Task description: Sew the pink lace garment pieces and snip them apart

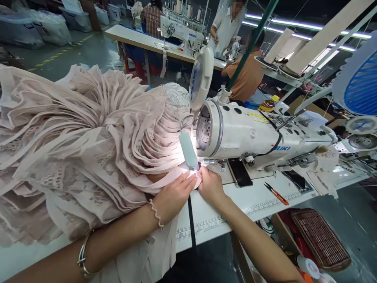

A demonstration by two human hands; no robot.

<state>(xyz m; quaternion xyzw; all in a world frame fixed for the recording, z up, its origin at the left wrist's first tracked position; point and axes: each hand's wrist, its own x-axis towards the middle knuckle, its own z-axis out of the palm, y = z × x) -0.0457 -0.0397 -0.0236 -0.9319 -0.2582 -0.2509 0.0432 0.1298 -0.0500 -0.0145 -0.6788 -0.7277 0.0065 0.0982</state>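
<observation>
The left hand [174,193] rests close-fingered on the pale pink fabric [166,180]; whether it grips cannot be determined. The right hand [211,187] pinches the fabric's edge between curled fingers, at the desk [207,208], beside the JUKI sewing machine's [238,127] lit end.

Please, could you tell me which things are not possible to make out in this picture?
- Needle: head view; the pale green piece and bright glare mask that area.
- Pink fabric at the fingertips: head view; left hand and right hand partly cover it.
- Left thumb: head view; hidden beneath its hand.
- Fan: head view; cut by right edge.
- Ruler numbers: head view; mostly too small.
</observation>
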